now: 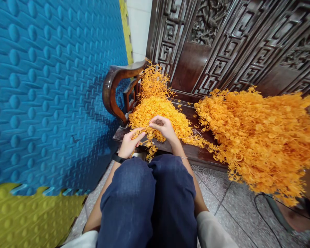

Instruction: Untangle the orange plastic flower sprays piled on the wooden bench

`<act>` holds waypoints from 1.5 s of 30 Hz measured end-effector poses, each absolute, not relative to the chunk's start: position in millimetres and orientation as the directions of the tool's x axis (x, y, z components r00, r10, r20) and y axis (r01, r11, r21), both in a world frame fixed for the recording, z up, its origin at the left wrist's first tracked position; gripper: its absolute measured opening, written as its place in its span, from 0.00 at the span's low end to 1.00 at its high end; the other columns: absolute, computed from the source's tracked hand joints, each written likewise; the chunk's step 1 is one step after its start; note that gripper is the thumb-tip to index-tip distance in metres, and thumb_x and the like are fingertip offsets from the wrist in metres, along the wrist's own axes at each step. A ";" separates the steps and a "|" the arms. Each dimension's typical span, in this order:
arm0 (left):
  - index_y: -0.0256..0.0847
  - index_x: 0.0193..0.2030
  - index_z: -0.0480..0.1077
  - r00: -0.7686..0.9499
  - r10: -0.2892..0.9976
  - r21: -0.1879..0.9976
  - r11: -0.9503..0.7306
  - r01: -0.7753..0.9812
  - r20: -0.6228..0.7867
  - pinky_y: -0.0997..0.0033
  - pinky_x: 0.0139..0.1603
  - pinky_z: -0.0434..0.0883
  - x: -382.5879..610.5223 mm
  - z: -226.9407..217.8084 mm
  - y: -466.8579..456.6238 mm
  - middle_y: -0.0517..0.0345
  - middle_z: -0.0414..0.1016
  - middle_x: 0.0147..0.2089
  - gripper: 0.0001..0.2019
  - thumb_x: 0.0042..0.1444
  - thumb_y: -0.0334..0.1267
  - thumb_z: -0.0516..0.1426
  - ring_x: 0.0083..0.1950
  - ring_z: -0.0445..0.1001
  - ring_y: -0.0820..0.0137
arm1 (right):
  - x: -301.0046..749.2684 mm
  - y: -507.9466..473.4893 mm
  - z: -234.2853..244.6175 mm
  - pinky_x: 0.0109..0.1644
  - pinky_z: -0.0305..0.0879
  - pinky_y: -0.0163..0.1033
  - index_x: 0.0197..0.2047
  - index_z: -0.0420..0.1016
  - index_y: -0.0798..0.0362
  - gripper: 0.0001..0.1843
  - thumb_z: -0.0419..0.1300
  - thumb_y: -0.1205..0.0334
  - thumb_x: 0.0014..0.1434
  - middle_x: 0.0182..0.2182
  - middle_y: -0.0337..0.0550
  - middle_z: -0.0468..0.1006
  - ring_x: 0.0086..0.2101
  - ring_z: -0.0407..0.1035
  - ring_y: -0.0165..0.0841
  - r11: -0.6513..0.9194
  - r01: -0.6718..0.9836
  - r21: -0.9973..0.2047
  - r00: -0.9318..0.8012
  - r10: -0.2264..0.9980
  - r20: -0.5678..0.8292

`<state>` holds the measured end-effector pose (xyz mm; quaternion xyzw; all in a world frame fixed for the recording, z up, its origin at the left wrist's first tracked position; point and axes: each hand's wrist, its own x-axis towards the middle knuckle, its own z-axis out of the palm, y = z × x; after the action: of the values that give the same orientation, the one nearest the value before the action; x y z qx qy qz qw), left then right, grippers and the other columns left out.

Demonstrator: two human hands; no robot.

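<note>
My left hand (128,144), with a dark band at the wrist, is closed in a pinch on an orange plastic flower piece (142,131). Close by on its right, my right hand (166,128) pinches at the same spot with thumb and fingertips; whether it grips the same piece is too small to see. Below the fingers, a few orange plastic pieces (151,150) dangle near my knees. Just behind both hands spreads a pile of small orange plastic pieces (157,108) on the dark wooden bench (206,151). Thin branching orange stems (155,82) lie at its back.
A large heap of orange plastic flower sprays (268,137) covers the bench's right side and overhangs its front. The curved armrest (110,86) and carved backrest (191,63) bound the bench. Blue foam matting (54,86) rises at left. A black cable (263,217) crosses the tiled floor.
</note>
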<state>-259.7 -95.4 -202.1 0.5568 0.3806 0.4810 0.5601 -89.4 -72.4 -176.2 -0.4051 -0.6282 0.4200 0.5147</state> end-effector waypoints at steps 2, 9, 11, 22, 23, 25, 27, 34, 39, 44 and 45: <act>0.35 0.44 0.74 0.248 0.964 0.990 -0.073 -0.119 0.101 0.77 0.19 0.53 -257.6 -203.8 -94.5 0.69 0.59 0.16 0.20 0.47 0.46 0.62 0.16 0.53 0.80 | -88.9 -74.1 -173.8 0.38 0.64 0.35 0.28 0.71 0.54 0.15 0.67 0.51 0.45 0.27 0.37 0.72 0.29 0.66 0.26 0.344 0.096 -0.934 -0.119 0.935 0.333; 0.36 0.53 0.68 0.392 0.919 0.999 -0.040 -0.018 0.044 0.78 0.18 0.53 -251.2 -201.1 -99.9 0.71 0.56 0.13 0.26 0.49 0.46 0.61 0.15 0.53 0.79 | -86.0 -79.6 -167.5 0.41 0.64 0.37 0.29 0.72 0.53 0.12 0.65 0.53 0.48 0.27 0.37 0.73 0.32 0.68 0.28 0.404 0.092 -0.910 -0.318 0.878 0.357; 0.35 0.52 0.69 0.405 0.912 0.997 -0.071 0.009 0.061 0.78 0.18 0.54 -251.6 -199.6 -101.1 0.71 0.55 0.14 0.24 0.50 0.46 0.60 0.16 0.53 0.79 | -85.3 -80.2 -166.7 0.40 0.64 0.37 0.28 0.73 0.54 0.12 0.65 0.53 0.48 0.27 0.37 0.74 0.32 0.68 0.28 0.393 0.110 -0.913 -0.397 0.860 0.322; 0.36 0.25 0.68 0.369 0.922 0.993 -0.122 -0.003 0.114 0.76 0.20 0.50 -251.9 -208.1 -94.2 0.66 0.57 0.19 0.14 0.50 0.46 0.59 0.20 0.53 0.79 | -85.5 -74.4 -174.1 0.37 0.63 0.37 0.25 0.69 0.53 0.12 0.65 0.55 0.47 0.24 0.37 0.71 0.28 0.65 0.27 0.442 0.151 -0.884 -0.035 0.897 0.442; 0.36 0.25 0.69 0.373 0.922 0.994 -0.110 -0.009 0.105 0.76 0.19 0.49 -251.8 -208.5 -94.0 0.65 0.58 0.19 0.13 0.50 0.45 0.59 0.20 0.52 0.79 | -84.3 -73.4 -175.0 0.37 0.63 0.36 0.25 0.69 0.53 0.11 0.64 0.56 0.48 0.24 0.37 0.70 0.28 0.65 0.27 0.454 0.162 -0.876 -0.013 0.889 0.459; 0.36 0.23 0.69 0.374 0.924 0.997 -0.073 -0.031 0.079 0.76 0.19 0.47 -251.8 -208.5 -93.9 0.65 0.59 0.19 0.14 0.48 0.45 0.60 0.19 0.51 0.80 | -79.4 -70.3 -177.7 0.35 0.62 0.35 0.26 0.66 0.52 0.10 0.62 0.57 0.50 0.24 0.36 0.68 0.28 0.64 0.26 0.499 0.167 -0.851 0.119 0.846 0.519; 0.35 0.21 0.69 0.356 0.933 0.997 -0.028 -0.075 0.053 0.76 0.18 0.44 -252.4 -207.5 -94.5 0.65 0.57 0.17 0.14 0.46 0.46 0.61 0.18 0.50 0.80 | -72.0 -66.1 -181.4 0.32 0.61 0.34 0.27 0.64 0.51 0.09 0.60 0.57 0.51 0.24 0.36 0.66 0.26 0.62 0.26 0.531 0.155 -0.833 0.325 0.768 0.551; 0.34 0.29 0.73 0.290 0.955 0.991 -0.020 -0.133 0.058 0.76 0.19 0.44 -252.3 -202.3 -97.5 0.68 0.54 0.13 0.16 0.45 0.48 0.61 0.16 0.49 0.80 | -64.5 -56.9 -187.0 0.51 0.65 0.43 0.56 0.59 0.44 0.25 0.57 0.54 0.55 0.53 0.48 0.67 0.47 0.69 0.35 0.416 0.139 -0.899 0.299 0.848 0.438; 0.34 0.31 0.73 0.282 0.956 0.992 -0.051 -0.114 0.081 0.76 0.19 0.47 -251.4 -202.9 -96.9 0.68 0.55 0.13 0.15 0.45 0.47 0.61 0.16 0.51 0.80 | -71.9 -64.3 -182.3 0.61 0.58 0.49 0.64 0.52 0.39 0.39 0.61 0.50 0.51 0.66 0.42 0.51 0.57 0.61 0.40 0.335 0.116 -0.935 -0.015 0.942 0.335; 0.35 0.35 0.72 0.284 0.953 0.993 -0.091 -0.080 0.110 0.76 0.20 0.49 -252.7 -204.0 -96.0 0.69 0.56 0.12 0.15 0.49 0.46 0.59 0.16 0.52 0.79 | -76.6 -75.2 -176.9 0.55 0.64 0.46 0.46 0.74 0.49 0.18 0.61 0.54 0.53 0.47 0.45 0.76 0.44 0.71 0.34 0.314 0.048 -0.948 -0.183 0.936 0.301; 0.35 0.34 0.71 0.291 0.950 0.992 -0.093 -0.080 0.113 0.75 0.20 0.50 -253.0 -204.0 -95.9 0.69 0.56 0.12 0.15 0.50 0.47 0.59 0.16 0.52 0.79 | -77.9 -77.0 -174.9 0.53 0.65 0.45 0.43 0.76 0.50 0.15 0.61 0.54 0.53 0.42 0.44 0.78 0.41 0.72 0.32 0.293 0.042 -0.955 -0.249 0.929 0.274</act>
<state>-253.0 -95.9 -204.0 0.5779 0.3763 0.4613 0.5583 -77.9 -77.0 -174.9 -0.3773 -0.6433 0.4593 0.4826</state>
